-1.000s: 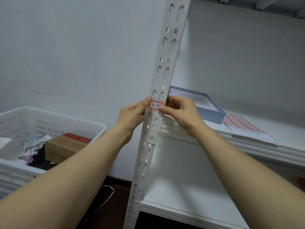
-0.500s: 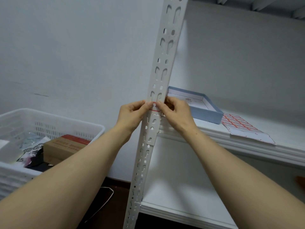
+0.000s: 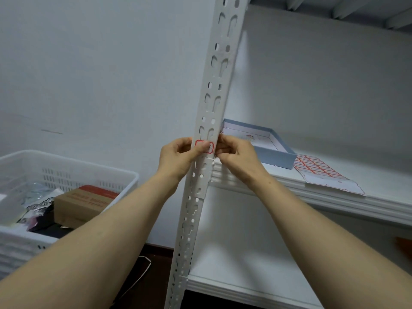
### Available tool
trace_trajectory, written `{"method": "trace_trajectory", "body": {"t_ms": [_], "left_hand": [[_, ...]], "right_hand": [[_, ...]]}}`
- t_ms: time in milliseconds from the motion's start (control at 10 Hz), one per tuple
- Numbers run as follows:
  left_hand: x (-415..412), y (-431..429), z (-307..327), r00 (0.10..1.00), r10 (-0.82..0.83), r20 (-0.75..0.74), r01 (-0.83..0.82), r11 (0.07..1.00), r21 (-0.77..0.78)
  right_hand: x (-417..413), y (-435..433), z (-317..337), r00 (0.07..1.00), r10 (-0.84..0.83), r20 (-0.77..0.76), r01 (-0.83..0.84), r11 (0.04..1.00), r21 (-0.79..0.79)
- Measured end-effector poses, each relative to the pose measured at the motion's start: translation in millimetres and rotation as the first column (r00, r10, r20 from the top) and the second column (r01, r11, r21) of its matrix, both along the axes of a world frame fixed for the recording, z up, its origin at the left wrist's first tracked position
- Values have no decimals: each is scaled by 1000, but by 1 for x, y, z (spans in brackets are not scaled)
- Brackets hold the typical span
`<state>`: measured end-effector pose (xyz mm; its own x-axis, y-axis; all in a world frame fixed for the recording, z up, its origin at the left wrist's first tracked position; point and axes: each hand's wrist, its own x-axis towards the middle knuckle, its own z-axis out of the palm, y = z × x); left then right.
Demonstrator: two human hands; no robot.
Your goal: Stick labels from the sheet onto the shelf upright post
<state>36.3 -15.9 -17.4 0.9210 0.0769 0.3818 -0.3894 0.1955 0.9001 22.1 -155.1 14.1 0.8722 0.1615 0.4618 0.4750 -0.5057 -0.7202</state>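
Both hands [image 3: 178, 156] [image 3: 237, 158] pinch label [image 3: 211, 148] against post [image 3: 214, 85].

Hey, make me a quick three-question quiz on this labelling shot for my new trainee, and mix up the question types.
1. True or false: the left hand presses its thumb on a red-bordered label on the shelf upright post.
2. Where does the label sheet lie? A on the floor; B on the shelf, right of the shallow blue box; C stuck to the wall.
3. Fill in: the brown thing in the white basket is a ____.
Key: 1 true; 2 B; 3 cardboard box.
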Motion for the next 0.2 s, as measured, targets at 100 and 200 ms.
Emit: {"method": "trace_trajectory", "body": {"t_ms": [100,200], "left_hand": [[-9,7,-6,998,-61,18,60,997,57],[-34,21,-39,996,10,-87,-1,994,110]], "right_hand": [[-9,3,1,1000,9,-3,-9,998,-57],[-31,-5,-6,993,-81,84,85,996,-36]]}}
